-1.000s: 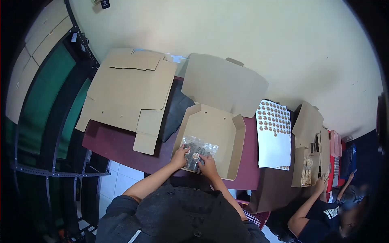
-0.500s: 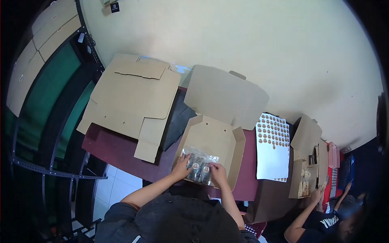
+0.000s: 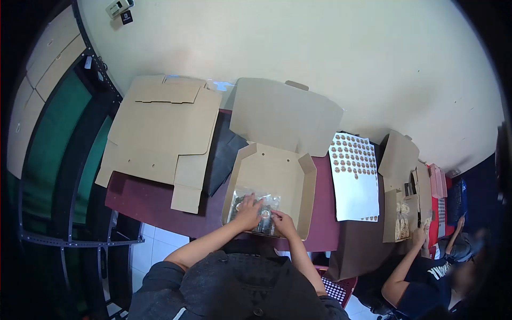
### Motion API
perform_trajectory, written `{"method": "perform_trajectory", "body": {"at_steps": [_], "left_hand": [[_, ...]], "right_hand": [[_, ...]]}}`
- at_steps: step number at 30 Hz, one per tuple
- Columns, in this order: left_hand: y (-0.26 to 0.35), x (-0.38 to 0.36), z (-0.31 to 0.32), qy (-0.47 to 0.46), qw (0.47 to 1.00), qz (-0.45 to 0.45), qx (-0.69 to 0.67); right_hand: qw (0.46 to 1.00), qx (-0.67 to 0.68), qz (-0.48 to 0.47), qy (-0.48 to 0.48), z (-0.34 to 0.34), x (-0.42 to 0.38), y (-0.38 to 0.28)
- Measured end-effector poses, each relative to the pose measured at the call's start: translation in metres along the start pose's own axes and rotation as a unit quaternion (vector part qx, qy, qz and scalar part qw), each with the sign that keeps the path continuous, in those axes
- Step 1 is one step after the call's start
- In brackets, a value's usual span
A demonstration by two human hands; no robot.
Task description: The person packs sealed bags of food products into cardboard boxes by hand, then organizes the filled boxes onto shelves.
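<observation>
An open cardboard box (image 3: 277, 176) stands before me with its lid raised against the wall. Along its near side lie clear plastic packets (image 3: 265, 226) with dark contents and round brown-and-white stickers. My left hand (image 3: 248, 213) rests on the packets, fingers stretched out and spread, covering part of them. At their right edge, my right hand (image 3: 284, 223) has its fingers curled together on the edge of the rightmost packet. Its fingertips are small in view, and the exact pinch is partly hidden.
Flattened cardboard (image 3: 160, 128) lies left on the maroon table (image 3: 136, 200), beside black folded material (image 3: 224, 160). To the right is a sheet of round stickers (image 3: 354, 186). Further right, a person (image 3: 426, 282) works at another open box (image 3: 396, 218). A dark shelf rack (image 3: 69, 242) stands left.
My left hand has slid right from the packets' left side and now lies flat over their middle. My right hand stays at the right edge. The whole view has shifted slightly.
</observation>
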State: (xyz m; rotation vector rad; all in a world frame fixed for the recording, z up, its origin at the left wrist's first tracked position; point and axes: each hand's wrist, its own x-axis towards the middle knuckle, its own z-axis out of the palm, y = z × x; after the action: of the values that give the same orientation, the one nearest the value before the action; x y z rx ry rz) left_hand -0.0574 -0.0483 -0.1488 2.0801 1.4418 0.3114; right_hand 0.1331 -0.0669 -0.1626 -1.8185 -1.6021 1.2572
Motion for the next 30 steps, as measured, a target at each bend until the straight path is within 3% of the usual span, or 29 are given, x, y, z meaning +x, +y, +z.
{"method": "perform_trajectory", "body": {"at_steps": [2,4,10,21,23,26,28,30], "left_hand": [[-0.006,-0.001,-0.004,-0.029,0.999,-0.034,0.010],[-0.006,-0.007,-0.013,-0.066,0.985,-0.159,-0.022],[-0.025,-0.004,-0.003,-0.088,0.984,-0.147,-0.053],[-0.034,-0.008,-0.002,-0.060,0.984,-0.116,-0.120],[-0.034,-0.010,-0.005,-0.050,0.983,-0.113,-0.132],[-0.034,-0.012,-0.003,-0.041,0.986,-0.116,-0.114],[-0.037,-0.013,0.000,-0.027,0.988,-0.104,-0.111],[-0.036,-0.014,-0.002,0.019,0.985,-0.098,-0.139]], "right_hand": [[1.000,-0.002,0.027,-0.012,-0.002,-0.004,-0.003],[0.999,0.012,0.026,-0.019,0.004,0.001,0.018],[0.996,0.085,-0.005,-0.018,0.005,-0.007,0.004],[0.994,0.083,0.038,-0.054,0.006,-0.010,-0.001],[0.986,-0.081,-0.115,0.085,0.020,-0.003,0.019],[0.967,-0.142,-0.184,0.102,0.011,-0.014,-0.026],[0.961,-0.155,-0.211,0.083,0.017,-0.012,-0.027],[0.950,-0.202,-0.238,-0.005,0.025,-0.009,-0.024]]}}
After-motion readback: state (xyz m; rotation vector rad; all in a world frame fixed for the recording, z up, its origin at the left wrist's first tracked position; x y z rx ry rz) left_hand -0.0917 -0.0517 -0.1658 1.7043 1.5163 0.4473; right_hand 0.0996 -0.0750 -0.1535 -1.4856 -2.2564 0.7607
